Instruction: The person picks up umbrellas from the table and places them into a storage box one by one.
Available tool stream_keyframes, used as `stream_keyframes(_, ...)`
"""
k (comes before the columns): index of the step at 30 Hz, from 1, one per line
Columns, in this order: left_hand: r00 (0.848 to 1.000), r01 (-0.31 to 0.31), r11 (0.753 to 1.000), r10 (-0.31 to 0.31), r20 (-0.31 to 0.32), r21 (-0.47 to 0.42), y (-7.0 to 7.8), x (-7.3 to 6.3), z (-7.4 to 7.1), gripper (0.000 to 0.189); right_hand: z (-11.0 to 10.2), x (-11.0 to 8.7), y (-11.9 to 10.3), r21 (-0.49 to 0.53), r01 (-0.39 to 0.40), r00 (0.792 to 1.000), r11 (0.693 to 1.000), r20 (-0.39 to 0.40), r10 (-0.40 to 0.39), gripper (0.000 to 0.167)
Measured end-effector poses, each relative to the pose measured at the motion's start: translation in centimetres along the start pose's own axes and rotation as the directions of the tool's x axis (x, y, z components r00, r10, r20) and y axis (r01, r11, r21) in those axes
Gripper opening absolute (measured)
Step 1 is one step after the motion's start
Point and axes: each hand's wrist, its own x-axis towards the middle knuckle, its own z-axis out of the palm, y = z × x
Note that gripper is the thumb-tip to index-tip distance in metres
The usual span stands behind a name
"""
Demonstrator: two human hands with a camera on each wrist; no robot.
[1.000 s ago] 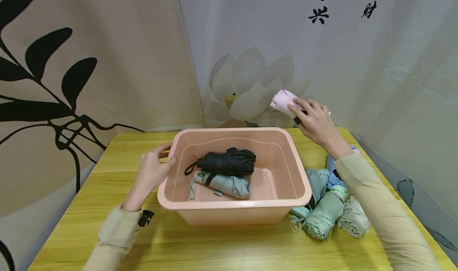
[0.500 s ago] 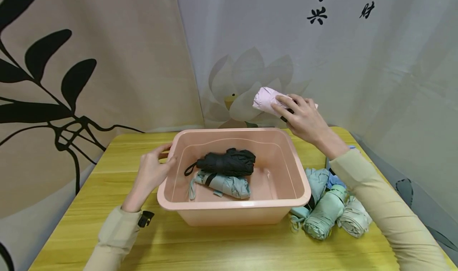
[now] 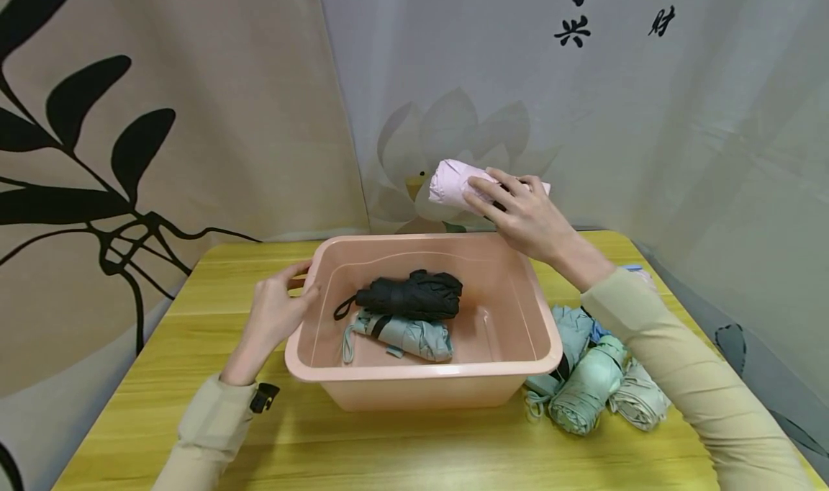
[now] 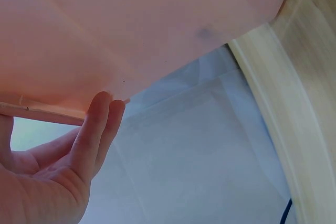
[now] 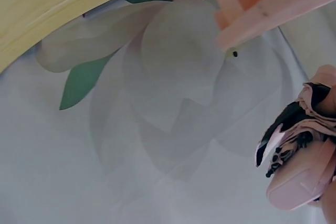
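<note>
My right hand holds a folded pale pink umbrella above the basin's far right rim, its rolled canopy pointing left. In the right wrist view the umbrella's smooth pink handle end shows at the right edge, beside dark folds. A peach plastic basin stands mid-table. Inside it lie a folded black umbrella and, nearer me, a light blue one. With my left hand I grip the basin's left rim, thumb over the edge. The left wrist view shows the fingers against the outer wall.
Right of the basin, several folded umbrellas lie together: a green one, a grey-blue one, a whitish one and others partly behind my right sleeve. A printed cloth hangs behind the wooden table.
My right hand has moved left with the pink umbrella, from right of the basin to over its far right rim. The left hand and the basin have stayed in place.
</note>
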Motion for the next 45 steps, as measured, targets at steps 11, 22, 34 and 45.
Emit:
stream_keyframes(11,1.0,-0.001,1.0,0.001,0.0,0.008,0.0,0.0,0.0,0.042,-0.1,2.5,-2.1,0.001,0.079,0.997,0.997,0.018,-0.079,0.046)
stream_keyframes(22,1.0,0.004,1.0,-0.005,0.01,0.025,0.2,0.0,-0.2,0.042,0.5,4.5,-4.6,-0.012,0.19,0.981,0.982,0.031,-0.19,0.041)
stream_keyframes(34,1.0,-0.015,1.0,0.015,-0.007,0.028,0.2,0.1,-0.1,0.042,1.4,5.2,-7.0,-0.077,0.332,0.942,0.94,0.091,-0.325,0.049)
stream_keyframes(45,1.0,-0.008,1.0,0.008,-0.008,0.023,0.1,0.0,-0.1,0.042,2.6,6.2,-8.6,-0.065,0.408,0.899,0.911,0.205,-0.388,0.039)
